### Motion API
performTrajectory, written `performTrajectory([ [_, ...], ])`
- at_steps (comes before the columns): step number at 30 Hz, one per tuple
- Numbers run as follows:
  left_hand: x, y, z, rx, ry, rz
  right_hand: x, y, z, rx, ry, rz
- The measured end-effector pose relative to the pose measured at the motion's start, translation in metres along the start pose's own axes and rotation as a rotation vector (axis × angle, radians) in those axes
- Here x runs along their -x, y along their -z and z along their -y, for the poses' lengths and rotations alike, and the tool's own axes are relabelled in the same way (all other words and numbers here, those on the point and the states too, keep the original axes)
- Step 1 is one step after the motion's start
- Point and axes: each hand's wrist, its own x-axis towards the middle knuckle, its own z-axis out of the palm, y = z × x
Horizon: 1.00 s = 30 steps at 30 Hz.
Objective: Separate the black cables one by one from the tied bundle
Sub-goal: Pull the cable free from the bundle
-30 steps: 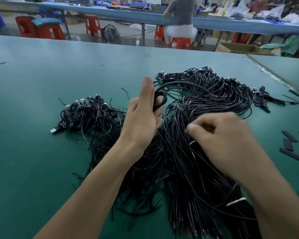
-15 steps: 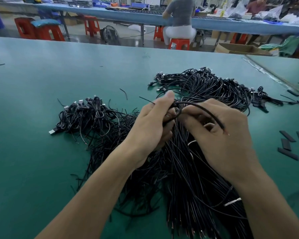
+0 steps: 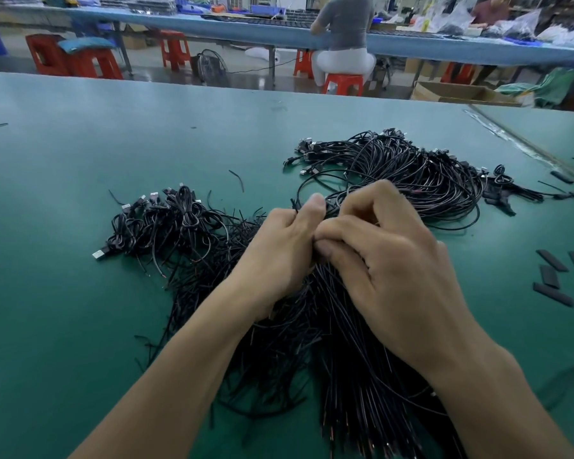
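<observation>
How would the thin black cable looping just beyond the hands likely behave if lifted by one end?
Probably floppy: the looped cable curves in a loose arc beyond the left hand and right hand pinching it. Likely light, being so thin. It may snag rather than slide free, since it runs into the tangled bundle.

Factory assembly floor. Long green-topped worktable (image 3: 80, 144) heaped with black cables (image 3: 411, 173); parallel blue bench (image 3: 246, 31) behind, red plastic stools (image 3: 174, 49), seated worker in grey top (image 3: 343, 21), open cardboard carton (image 3: 451, 92).
</observation>
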Motion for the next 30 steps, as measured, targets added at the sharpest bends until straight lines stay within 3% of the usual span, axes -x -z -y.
performTrajectory([
  [10,0.012,-0.002,-0.009,0.120,-0.130,0.420,-0.007,0.012,-0.004,-0.600,-0.241,0.092],
  [12,0.014,0.001,-0.010,0.152,-0.214,0.601,-0.007,0.021,-0.006,-0.657,-0.285,0.116],
  [14,0.014,0.002,-0.010,0.008,-0.226,0.696,-0.006,0.026,-0.011,-0.632,-0.334,0.162],
  [20,0.010,-0.010,0.004,-0.267,-0.039,0.482,-0.004,0.024,-0.009,-0.205,-0.181,0.178],
  [30,0.008,-0.012,0.003,-0.334,0.003,0.436,-0.003,0.018,-0.008,-0.033,-0.140,0.242],
])
